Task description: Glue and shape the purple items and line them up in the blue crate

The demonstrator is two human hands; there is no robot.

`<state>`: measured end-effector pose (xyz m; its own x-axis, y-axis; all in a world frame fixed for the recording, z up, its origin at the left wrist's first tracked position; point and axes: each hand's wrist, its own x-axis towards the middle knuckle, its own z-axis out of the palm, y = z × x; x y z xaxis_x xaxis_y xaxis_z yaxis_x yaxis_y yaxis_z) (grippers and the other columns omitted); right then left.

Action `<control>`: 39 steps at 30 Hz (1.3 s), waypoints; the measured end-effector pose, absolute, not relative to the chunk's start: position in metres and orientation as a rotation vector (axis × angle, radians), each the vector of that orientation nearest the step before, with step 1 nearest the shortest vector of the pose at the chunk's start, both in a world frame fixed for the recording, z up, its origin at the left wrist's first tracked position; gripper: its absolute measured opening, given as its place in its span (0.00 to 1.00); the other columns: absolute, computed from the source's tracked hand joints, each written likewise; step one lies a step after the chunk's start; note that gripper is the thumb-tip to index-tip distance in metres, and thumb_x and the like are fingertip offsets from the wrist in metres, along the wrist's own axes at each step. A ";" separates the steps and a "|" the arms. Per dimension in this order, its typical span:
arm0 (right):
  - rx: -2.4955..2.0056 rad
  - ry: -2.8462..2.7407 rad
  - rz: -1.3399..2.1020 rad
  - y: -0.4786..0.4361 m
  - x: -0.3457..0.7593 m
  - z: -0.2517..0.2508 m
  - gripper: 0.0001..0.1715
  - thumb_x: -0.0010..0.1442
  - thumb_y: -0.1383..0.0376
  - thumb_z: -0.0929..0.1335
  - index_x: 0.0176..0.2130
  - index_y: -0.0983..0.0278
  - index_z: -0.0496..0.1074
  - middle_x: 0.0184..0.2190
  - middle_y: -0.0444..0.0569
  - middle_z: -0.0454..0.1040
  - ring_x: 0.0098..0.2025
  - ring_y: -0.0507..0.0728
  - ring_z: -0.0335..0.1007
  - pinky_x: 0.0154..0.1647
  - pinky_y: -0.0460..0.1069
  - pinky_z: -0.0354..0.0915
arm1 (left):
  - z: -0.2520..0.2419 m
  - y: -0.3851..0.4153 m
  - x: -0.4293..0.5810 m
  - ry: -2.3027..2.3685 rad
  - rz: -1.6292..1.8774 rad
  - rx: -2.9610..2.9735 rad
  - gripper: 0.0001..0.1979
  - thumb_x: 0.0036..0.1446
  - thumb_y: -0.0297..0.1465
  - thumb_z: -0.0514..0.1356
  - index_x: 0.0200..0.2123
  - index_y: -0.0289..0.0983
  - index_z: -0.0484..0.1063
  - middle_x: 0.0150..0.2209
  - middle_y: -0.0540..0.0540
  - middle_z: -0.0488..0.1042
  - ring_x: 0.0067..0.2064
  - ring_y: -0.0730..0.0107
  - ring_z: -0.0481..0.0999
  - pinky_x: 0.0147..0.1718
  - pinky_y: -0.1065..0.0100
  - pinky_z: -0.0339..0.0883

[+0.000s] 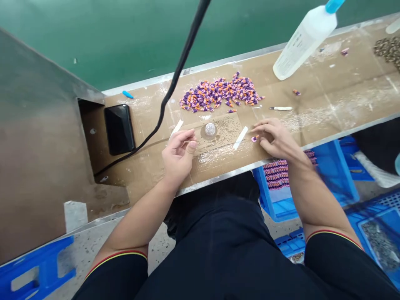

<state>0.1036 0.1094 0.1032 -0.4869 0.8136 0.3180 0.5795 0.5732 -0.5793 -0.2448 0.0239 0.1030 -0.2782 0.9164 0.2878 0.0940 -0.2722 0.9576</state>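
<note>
The right hand (pixel 276 139), half-curled and open, rested on the worktop (pixel 328 98), fingertips just beside a tiny pink-and-purple piece (pixel 254 138). The piece lay between it and the left hand (pixel 178 152), whose pinched fingers possibly held something unseen.

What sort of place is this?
Probably a small-parts workshop: a heap of small purple-and-orange pieces on a cardboard-covered workbench, a white plastic squeeze bottle with a blue cap, and blue plastic crates below.

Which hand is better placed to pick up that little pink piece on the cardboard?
Probably the right hand: its fingertips rest right beside the pink piece, while the left hand sits beyond the white tape strip.
</note>
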 end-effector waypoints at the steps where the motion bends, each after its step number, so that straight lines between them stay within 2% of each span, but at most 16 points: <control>1: -1.104 -2.236 0.538 0.108 0.103 0.103 0.20 0.61 0.70 0.73 0.50 0.52 0.85 0.56 0.50 0.85 0.60 0.66 0.79 0.65 0.69 0.74 | 0.104 0.024 -0.245 1.345 1.622 1.310 0.21 0.65 0.51 0.75 0.52 0.44 0.87 0.48 0.42 0.83 0.44 0.66 0.84 0.50 0.62 0.86; 4: -1.134 -2.225 0.570 0.103 0.100 0.106 0.09 0.65 0.66 0.76 0.45 0.53 0.84 0.58 0.50 0.85 0.62 0.66 0.79 0.68 0.70 0.73 | 0.105 0.025 -0.248 1.422 1.629 1.312 0.23 0.63 0.54 0.76 0.49 0.42 0.87 0.47 0.43 0.83 0.41 0.69 0.83 0.44 0.65 0.85; 7: -1.221 -2.058 0.634 0.091 0.120 0.108 0.02 0.69 0.63 0.75 0.44 0.55 0.82 0.54 0.50 0.87 0.59 0.63 0.82 0.66 0.65 0.77 | 0.106 0.026 -0.249 1.473 1.619 1.270 0.24 0.61 0.53 0.77 0.48 0.41 0.87 0.45 0.44 0.83 0.37 0.71 0.81 0.37 0.68 0.81; 10: -1.435 -1.668 0.549 0.066 0.182 0.103 0.07 0.73 0.59 0.73 0.49 0.57 0.80 0.47 0.48 0.87 0.50 0.58 0.86 0.55 0.57 0.81 | 0.109 0.030 -0.247 1.520 1.669 1.232 0.25 0.57 0.53 0.79 0.44 0.39 0.86 0.42 0.44 0.83 0.35 0.69 0.80 0.31 0.67 0.78; 13: -1.788 -1.293 0.322 0.031 0.263 0.091 0.10 0.72 0.57 0.72 0.50 0.58 0.78 0.42 0.49 0.85 0.43 0.59 0.87 0.48 0.54 0.82 | 0.112 0.037 -0.243 1.552 1.733 1.232 0.29 0.52 0.56 0.79 0.41 0.37 0.85 0.40 0.43 0.82 0.35 0.66 0.80 0.26 0.66 0.75; 17: -2.397 -1.081 0.384 0.003 0.335 0.067 0.13 0.69 0.62 0.70 0.48 0.64 0.82 0.42 0.58 0.87 0.44 0.64 0.88 0.52 0.56 0.80 | 0.111 0.046 -0.238 1.636 1.765 1.182 0.29 0.44 0.56 0.77 0.37 0.37 0.83 0.35 0.44 0.80 0.30 0.67 0.77 0.23 0.66 0.72; 22: -2.932 -1.283 0.490 0.006 0.358 0.042 0.21 0.69 0.67 0.67 0.52 0.67 0.88 0.44 0.60 0.90 0.55 0.66 0.87 0.59 0.53 0.76 | 0.106 0.054 -0.240 1.677 1.819 1.189 0.26 0.41 0.52 0.76 0.34 0.37 0.82 0.34 0.43 0.78 0.29 0.68 0.74 0.22 0.67 0.68; 27: -3.053 -1.446 0.560 0.011 0.369 0.027 0.16 0.65 0.67 0.71 0.44 0.66 0.91 0.41 0.62 0.90 0.52 0.67 0.88 0.53 0.52 0.77 | 0.112 0.060 -0.235 1.783 1.847 1.180 0.22 0.39 0.51 0.70 0.30 0.38 0.79 0.33 0.43 0.76 0.28 0.69 0.71 0.20 0.67 0.66; 31: -3.068 -1.546 0.613 0.013 0.376 0.018 0.17 0.63 0.68 0.71 0.44 0.67 0.91 0.41 0.63 0.89 0.51 0.68 0.88 0.51 0.52 0.77 | 0.117 0.061 -0.229 1.849 1.833 1.188 0.19 0.37 0.49 0.66 0.27 0.40 0.78 0.33 0.44 0.76 0.27 0.70 0.69 0.19 0.67 0.65; 35: -3.088 -1.622 0.651 0.017 0.379 0.011 0.18 0.64 0.70 0.71 0.47 0.68 0.91 0.41 0.63 0.89 0.50 0.69 0.88 0.51 0.53 0.77 | 0.111 0.059 -0.234 1.792 1.835 1.246 0.21 0.39 0.50 0.69 0.28 0.38 0.78 0.34 0.43 0.76 0.26 0.71 0.69 0.19 0.66 0.65; 39: -3.085 -1.709 0.642 0.019 0.381 0.006 0.16 0.64 0.70 0.71 0.45 0.66 0.91 0.42 0.62 0.90 0.51 0.69 0.88 0.51 0.53 0.78 | 0.101 0.058 -0.241 1.712 1.861 1.253 0.25 0.41 0.53 0.74 0.29 0.37 0.77 0.35 0.43 0.77 0.25 0.73 0.69 0.20 0.67 0.65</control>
